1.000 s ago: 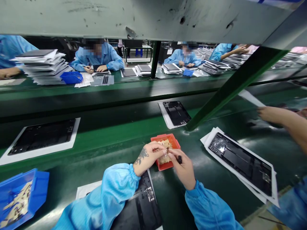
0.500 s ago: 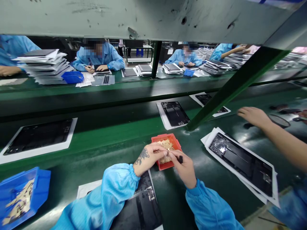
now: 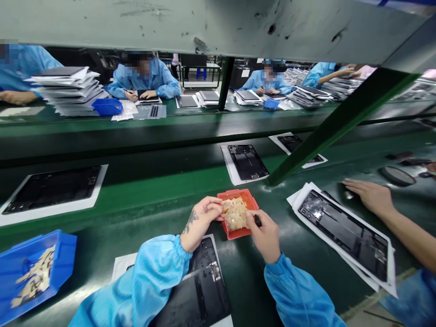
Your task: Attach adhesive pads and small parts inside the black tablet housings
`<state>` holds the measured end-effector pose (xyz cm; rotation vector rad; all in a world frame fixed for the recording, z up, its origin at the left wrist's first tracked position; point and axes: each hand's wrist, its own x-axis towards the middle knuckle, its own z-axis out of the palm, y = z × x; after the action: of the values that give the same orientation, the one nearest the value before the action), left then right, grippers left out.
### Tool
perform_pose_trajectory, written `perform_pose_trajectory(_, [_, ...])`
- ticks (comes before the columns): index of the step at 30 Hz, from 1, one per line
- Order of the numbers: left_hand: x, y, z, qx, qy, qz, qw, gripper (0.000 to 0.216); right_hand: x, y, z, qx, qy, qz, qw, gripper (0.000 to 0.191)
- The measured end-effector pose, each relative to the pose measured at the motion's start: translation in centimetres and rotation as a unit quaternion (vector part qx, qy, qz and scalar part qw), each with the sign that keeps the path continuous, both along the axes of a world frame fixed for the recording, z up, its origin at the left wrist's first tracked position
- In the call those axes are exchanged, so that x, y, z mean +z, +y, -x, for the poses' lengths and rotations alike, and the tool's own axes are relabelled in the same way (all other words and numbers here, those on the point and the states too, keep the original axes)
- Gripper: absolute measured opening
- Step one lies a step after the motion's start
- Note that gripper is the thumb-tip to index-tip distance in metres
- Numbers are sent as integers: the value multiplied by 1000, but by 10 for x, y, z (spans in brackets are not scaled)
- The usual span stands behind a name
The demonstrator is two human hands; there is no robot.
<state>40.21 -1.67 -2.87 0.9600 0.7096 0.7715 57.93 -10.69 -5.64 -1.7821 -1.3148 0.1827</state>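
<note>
My left hand (image 3: pixel 201 222), tattooed near the wrist, is closed in a pinch at the left rim of a small red bin (image 3: pixel 252 200). A tiny thin piece with a yellowish spot (image 3: pixel 225 211) shows at its fingertips; its kind is too small to tell. At the bin's right side, my right hand (image 3: pixel 265 236) is closed around a slim tool with a black end (image 3: pixel 258 220), mostly hidden by the fingers. Pale, translucent small pieces (image 3: pixel 236 214) fill the bin. Under my left forearm lies an opened black tablet housing (image 3: pixel 194 302) on white sheets.
A blue bin (image 3: pixel 64 268) with beige strips stands at the left. More tablet housings lie on paper: one left (image 3: pixel 51 188), one beyond the bin (image 3: pixel 247 161), one right (image 3: pixel 344 234). A co-worker's hand (image 3: pixel 371 195) reaches in at right. A green post (image 3: pixel 327 131) slants across the bench.
My hands have moved apart: the left went left to the bin's rim, the right slightly right. The bin's contents show more. The co-worker's hand at right has lowered.
</note>
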Motion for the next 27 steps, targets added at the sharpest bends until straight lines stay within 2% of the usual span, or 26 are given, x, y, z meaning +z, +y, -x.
perform_pose_trajectory(5, [2, -12, 32, 8, 30, 25, 999, 56, 1, 3, -1, 12, 13, -44, 999, 21])
perform_pose_trajectory(8, [2, -18, 58, 24, 37, 29, 999, 66, 13, -1, 2, -20, 115, -42, 992, 28])
perform_pose_trajectory(11, [5, -25, 86, 40, 47, 18, 998, 62, 27, -8, 10, -9, 214, -3, 977, 52])
perform_pose_trajectory(13, [10, -31, 102, 45, 54, 14, 997, 53, 35, -12, 20, 35, 245, 40, 968, 66])
perform_pose_trajectory(15, [19, -37, 115, 44, 52, 23, 997, 44, 43, -13, 37, 110, 279, 60, 952, 68])
perform_pose_trajectory(19, [34, -47, 134, 37, 1, 78, 996, 32, 61, -9, 84, 300, 327, -3, 896, 42])
perform_pose_trajectory(21, [39, -51, 143, 39, -34, 105, 993, 30, 71, -8, 107, 347, 323, -19, 880, 27])
perform_pose_trajectory(22, [40, -53, 147, 42, -46, 115, 991, 30, 76, -8, 118, 356, 305, -21, 883, 22])
perform_pose_trajectory(24, [42, -54, 156, 52, -60, 125, 989, 31, 82, -9, 134, 366, 235, -28, 900, 26])
perform_pose_trajectory(27, [44, -54, 166, 67, -73, 125, 987, 32, 87, -7, 148, 374, 69, -76, 922, 29])
